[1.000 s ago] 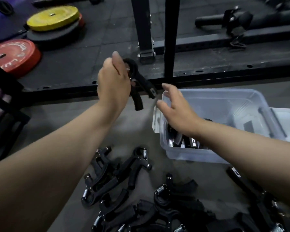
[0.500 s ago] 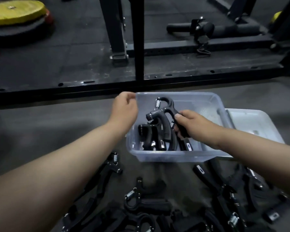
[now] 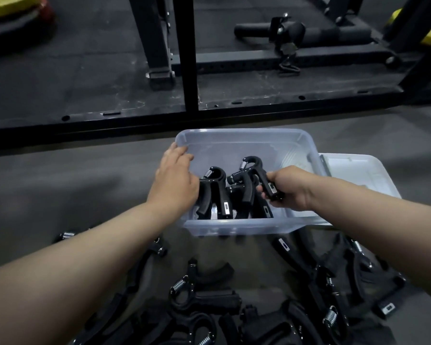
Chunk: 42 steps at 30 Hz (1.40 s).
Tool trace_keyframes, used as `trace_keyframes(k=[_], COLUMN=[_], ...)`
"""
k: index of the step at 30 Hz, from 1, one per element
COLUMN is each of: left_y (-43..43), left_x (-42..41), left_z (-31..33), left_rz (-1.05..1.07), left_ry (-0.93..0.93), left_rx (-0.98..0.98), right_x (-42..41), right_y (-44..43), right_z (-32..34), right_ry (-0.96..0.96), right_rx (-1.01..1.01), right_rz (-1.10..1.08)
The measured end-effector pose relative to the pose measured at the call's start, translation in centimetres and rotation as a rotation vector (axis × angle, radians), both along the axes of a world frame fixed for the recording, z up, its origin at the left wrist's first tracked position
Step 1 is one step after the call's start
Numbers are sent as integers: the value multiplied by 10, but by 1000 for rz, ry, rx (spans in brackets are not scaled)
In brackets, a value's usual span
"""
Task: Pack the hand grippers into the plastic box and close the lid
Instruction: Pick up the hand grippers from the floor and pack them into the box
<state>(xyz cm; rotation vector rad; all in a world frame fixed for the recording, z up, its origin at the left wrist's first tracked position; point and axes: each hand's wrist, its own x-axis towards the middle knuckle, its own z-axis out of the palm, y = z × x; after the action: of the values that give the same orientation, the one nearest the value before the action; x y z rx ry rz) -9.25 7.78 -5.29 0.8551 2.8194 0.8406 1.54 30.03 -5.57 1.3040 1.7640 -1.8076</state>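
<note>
Progress looks slight, judging from how things lie. At the back, the black rack frame (image 3: 184, 58) stands on dark matting and plays no part. The largest mass in play is the heap of hand grippers (image 3: 209, 300), spread in a tangle over the grey floor nearest the person. All of them are outside the container, and that is the bulk of the work left.

Just beyond the heap sits the plastic box (image 3: 246, 135), clear-walled and open-topped, with most of its far half bare. Its lid (image 3: 358, 170) lies flat on the floor, touching or just beside the box's right wall. Closing has not begun and should come last.

Inside the box, against the near wall, only a few grippers stand handles down. I count about three or four, though the ones behind are partly hidden. The upright gripper (image 3: 215, 190) on the left stands spring-end up. The raised gripper (image 3: 246, 173) to its right sits higher and does not look settled yet.

The right hand (image 3: 291, 190) has its fingers curled tight round one handle of that raised gripper, over the box's right side. The left hand (image 3: 174, 183) reaches in over the left wall, with its fingers loosely stretched against the upright gripper's handle. Their tips are hidden, so I cannot tell whether the hand clasps the gripper or merely steadies it.
</note>
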Motion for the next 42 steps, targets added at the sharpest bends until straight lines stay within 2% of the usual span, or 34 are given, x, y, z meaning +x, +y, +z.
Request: trace_keyframes(k=[5, 9, 13, 17, 19, 22, 36, 40, 42], left_y=[-1, -1, -1, 0, 0, -1, 0, -1, -3], left_x=[1, 1, 1, 1, 2, 2, 2, 1, -1], left_z=[0, 1, 1, 0, 0, 1, 1, -1, -2], left_rz=[1, 6, 4, 7, 5, 1, 2, 8, 30], left_ry=[-1, -10, -13, -14, -15, -17, -29, -38, -65], left_rx=[17, 22, 13, 9, 8, 8, 0, 46, 131], right_x=[-10, -8, -9, -13, -17, -20, -15, -17, -19], right_y=[-6, -9, -10, -24, -24, -24, -25, -28, -34], right_z=[-15, -25, -31, -20, -24, -29, -35, -32, -25], right_ry=[-75, -99, -190, -293, -369, -406, -425, -416, -343], right_rx=[-16, 105, 505, 743, 857, 918, 980, 907, 895], right_rz=[-68, -28, 422, 833, 957, 1025, 1049, 858, 730])
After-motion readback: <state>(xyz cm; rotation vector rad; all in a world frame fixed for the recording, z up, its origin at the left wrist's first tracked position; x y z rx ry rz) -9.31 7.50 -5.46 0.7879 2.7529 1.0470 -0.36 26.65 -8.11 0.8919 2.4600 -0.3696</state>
